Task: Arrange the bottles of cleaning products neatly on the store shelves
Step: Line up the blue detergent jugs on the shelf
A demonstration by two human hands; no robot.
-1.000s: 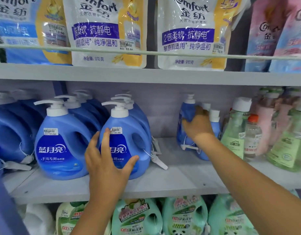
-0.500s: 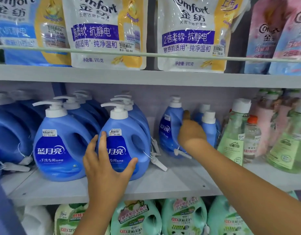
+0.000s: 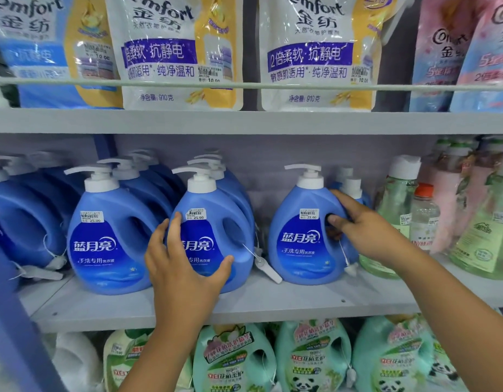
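Note:
Blue pump bottles of detergent stand in rows on the grey middle shelf (image 3: 273,304). My right hand (image 3: 360,230) grips the handle of the right blue bottle (image 3: 301,241), which stands upright with its label facing me. My left hand (image 3: 179,267) rests with spread fingers on the front of the middle blue bottle (image 3: 213,230), thumb under its handle hole. Another blue bottle (image 3: 108,239) stands just left of it. Smaller blue bottles (image 3: 352,185) are partly hidden behind the right one.
Pale green and pink bottles (image 3: 397,210) crowd the shelf's right end. White security tags (image 3: 266,268) dangle from the blue bottles. Comfort refill pouches (image 3: 174,52) fill the shelf above behind a rail. Teal bottles (image 3: 312,360) line the shelf below.
My right hand pulled the right blue bottle forward from the back and turned it so its label faces front. My left hand stayed on the middle bottle.

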